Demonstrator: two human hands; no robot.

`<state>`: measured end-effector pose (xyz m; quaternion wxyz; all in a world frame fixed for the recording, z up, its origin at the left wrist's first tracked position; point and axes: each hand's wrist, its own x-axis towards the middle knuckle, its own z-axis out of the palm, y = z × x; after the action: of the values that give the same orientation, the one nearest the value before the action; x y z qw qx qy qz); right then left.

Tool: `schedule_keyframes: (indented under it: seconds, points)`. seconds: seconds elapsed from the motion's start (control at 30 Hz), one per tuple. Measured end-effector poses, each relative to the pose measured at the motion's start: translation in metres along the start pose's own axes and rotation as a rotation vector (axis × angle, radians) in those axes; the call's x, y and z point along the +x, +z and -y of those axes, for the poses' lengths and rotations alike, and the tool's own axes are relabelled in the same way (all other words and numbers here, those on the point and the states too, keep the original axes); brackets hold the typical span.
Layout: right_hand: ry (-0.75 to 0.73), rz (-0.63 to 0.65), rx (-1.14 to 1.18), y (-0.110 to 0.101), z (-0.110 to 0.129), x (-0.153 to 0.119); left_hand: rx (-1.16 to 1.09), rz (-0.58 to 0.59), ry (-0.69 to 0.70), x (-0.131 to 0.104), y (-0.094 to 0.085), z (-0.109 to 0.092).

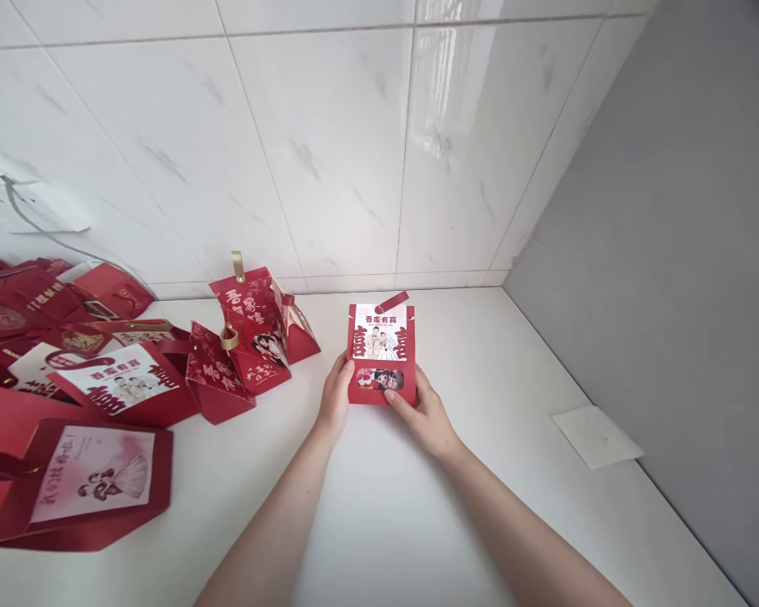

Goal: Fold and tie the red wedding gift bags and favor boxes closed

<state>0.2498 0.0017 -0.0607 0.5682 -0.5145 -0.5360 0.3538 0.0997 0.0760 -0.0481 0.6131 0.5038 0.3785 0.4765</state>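
A red gift box (381, 333) stands upright on the white table, with a white printed label, a small window and a ribbon loop on top. My left hand (336, 394) is closed around its left side. On the right side, my right hand (427, 410) grips the box, its thumb resting at the lower edge of the window. Printed candy-like pieces show through the window.
Several red gift boxes (117, 384) and bags (25, 295) crowd the left of the white table (367, 523). A tall red box (253, 324) stands near the tiled wall. At the right lies a white paper square (595, 437) by the grey panel (683, 295).
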Motion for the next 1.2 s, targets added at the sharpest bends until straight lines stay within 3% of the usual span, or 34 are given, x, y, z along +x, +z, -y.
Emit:
schedule_keyframes:
  seconds: [0.8, 1.0, 1.1, 1.2]
  points:
    - [0.034, 0.002, -0.009, 0.0000, 0.0005, -0.0002, 0.045, -0.037, -0.023, 0.0001, 0.0007, 0.0006]
    - [-0.016, -0.017, -0.082, 0.0028, -0.0049, -0.0027, -0.081, -0.083, 0.060, -0.0026, 0.0038, 0.0066]
    - [-0.037, -0.012, -0.097, 0.0034, -0.0052, -0.0029, -0.022, -0.084, 0.109, -0.0040, 0.0060, 0.0051]
    - [-0.037, 0.013, -0.056, 0.0035, -0.0012, -0.0016, 0.047, -0.119, 0.048, -0.0051, 0.0089, 0.0005]
